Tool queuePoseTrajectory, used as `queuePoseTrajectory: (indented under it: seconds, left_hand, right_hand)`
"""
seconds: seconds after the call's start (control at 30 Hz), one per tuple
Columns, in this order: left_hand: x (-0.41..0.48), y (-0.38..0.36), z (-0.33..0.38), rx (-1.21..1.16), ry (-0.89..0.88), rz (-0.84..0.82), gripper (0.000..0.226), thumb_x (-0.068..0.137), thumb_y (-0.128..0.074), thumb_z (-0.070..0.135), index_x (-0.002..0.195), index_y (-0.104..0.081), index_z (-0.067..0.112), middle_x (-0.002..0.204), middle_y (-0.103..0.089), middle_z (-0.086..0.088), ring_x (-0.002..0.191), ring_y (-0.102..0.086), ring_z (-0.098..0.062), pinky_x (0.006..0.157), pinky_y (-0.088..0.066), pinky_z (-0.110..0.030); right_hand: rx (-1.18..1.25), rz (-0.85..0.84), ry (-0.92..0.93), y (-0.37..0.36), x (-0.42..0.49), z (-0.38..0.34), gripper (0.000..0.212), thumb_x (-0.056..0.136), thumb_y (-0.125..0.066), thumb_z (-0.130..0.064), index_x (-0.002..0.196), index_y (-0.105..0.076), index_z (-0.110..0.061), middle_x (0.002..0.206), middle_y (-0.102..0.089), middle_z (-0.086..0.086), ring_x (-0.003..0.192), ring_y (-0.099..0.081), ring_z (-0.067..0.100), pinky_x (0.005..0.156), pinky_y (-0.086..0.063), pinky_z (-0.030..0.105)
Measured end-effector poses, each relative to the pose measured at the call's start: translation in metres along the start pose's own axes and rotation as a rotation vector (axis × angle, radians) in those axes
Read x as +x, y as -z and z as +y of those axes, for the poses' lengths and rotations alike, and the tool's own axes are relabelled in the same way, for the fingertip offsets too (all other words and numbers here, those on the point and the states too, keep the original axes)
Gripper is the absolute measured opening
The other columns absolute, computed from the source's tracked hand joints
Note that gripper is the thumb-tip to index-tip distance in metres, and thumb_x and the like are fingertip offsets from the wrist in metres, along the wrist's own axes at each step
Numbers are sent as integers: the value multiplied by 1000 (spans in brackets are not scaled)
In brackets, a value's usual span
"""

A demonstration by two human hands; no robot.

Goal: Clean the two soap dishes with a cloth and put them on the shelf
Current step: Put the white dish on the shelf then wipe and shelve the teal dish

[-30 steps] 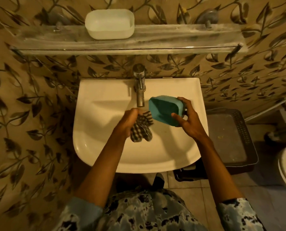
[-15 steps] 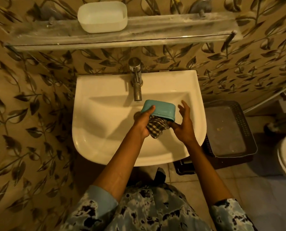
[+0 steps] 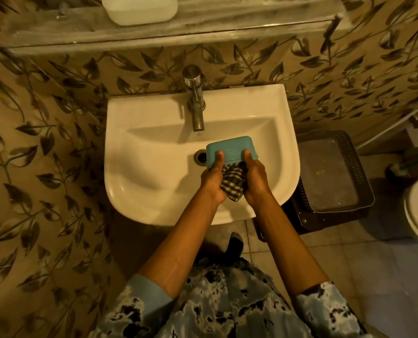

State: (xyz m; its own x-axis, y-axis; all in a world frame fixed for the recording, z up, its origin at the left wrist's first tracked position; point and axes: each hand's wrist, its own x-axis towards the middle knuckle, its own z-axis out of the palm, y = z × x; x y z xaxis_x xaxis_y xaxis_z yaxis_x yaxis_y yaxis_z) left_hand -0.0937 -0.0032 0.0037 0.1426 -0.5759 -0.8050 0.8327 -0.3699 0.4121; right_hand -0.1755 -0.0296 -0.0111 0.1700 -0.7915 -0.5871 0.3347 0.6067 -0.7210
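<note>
Your left hand (image 3: 213, 179) and right hand (image 3: 255, 178) are both closed on the same load: each thumb lies on the upturned face of the teal rectangular plastic soap dish (image 3: 231, 150), and the black-and-white checked cloth (image 3: 232, 184) is bunched between the palms beneath it. The dish is held above the bowl of the white ceramic basin (image 3: 154, 167), just right of the drain (image 3: 200, 156) and in front of the steel tap (image 3: 195, 103). Its long axis runs left to right, square to your forearms, with a hand at each end, so neither is nearer. The grey stone shelf (image 3: 252, 23) lies straight ahead and above, on the far side of the tap. The white translucent plastic soap dish (image 3: 139, 8) already stands left of its middle; the bare stretch to the right probably suits your right hand.
</note>
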Motion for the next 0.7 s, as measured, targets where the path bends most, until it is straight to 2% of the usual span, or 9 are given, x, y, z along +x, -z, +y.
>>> queuePoseTrajectory:
  seconds: [0.1,0.2,0.27,0.33,0.4,0.47,0.57,0.63,0.7]
  left_hand:
    - [-9,1,3,57,14,-23,56,85,-66,36,127,-55,1,127,-62,-21,115,-61,-36,102,-45,-53]
    - [-29,16,22,260,99,-140,41,86,-66,24,121,-60,4,120,-66,-17,108,-64,-30,96,-51,-42]
    - [-40,39,40,416,166,-202,35,83,-66,12,116,-60,3,110,-68,-14,98,-67,-26,85,-56,-37]
    - [-50,58,55,535,96,-151,36,82,-65,6,117,-58,3,110,-69,-15,99,-67,-27,83,-56,-38]
    - [-56,64,62,572,-135,5,26,87,-60,3,111,-62,13,111,-69,-11,105,-66,-28,85,-56,-37]
    - [-59,54,63,621,-469,112,23,91,-57,5,106,-65,19,102,-72,-3,99,-68,-23,80,-58,-34]
    - [-57,22,57,740,-933,-6,28,91,-56,-1,117,-65,6,106,-71,-14,85,-66,-16,71,-55,-27]
    - [-46,-2,58,966,-1150,-69,40,85,-53,-14,121,-61,0,122,-64,-13,105,-63,-12,93,-52,-24]
    - [-34,-25,57,1228,-1227,-178,47,82,-57,-12,126,-59,5,131,-59,-14,122,-56,-22,107,-44,-41]
  right_hand:
    - [2,-29,101,1,3,-5,31,98,-48,-30,115,-61,-7,111,-69,17,101,-68,28,86,-57,38]
    - [-7,-26,153,7,10,-15,39,101,-42,-30,124,-54,-2,114,-66,16,103,-66,26,91,-54,39]
    - [16,-30,149,10,15,-25,34,103,-38,-28,121,-53,-4,99,-64,10,89,-65,17,88,-52,39]
    - [47,-33,118,11,19,-33,33,104,-34,-30,119,-51,-7,92,-60,10,84,-62,18,83,-53,40]
    - [93,-33,59,11,19,-36,39,104,-30,-36,125,-48,-8,102,-61,10,94,-62,23,83,-53,43]
    - [147,-69,-17,11,16,-35,48,103,-26,-43,130,-46,-8,108,-62,10,96,-63,23,79,-56,40]
    - [189,-146,-96,7,10,-33,52,101,-27,-47,129,-48,-8,104,-67,8,90,-67,20,76,-59,35]
    - [199,-209,-137,1,4,-30,52,102,-26,-46,131,-47,-9,101,-71,7,89,-69,20,76,-60,36]
    - [226,-281,-151,-6,0,-29,56,102,-21,-48,137,-44,-11,114,-67,9,101,-66,25,80,-58,41]
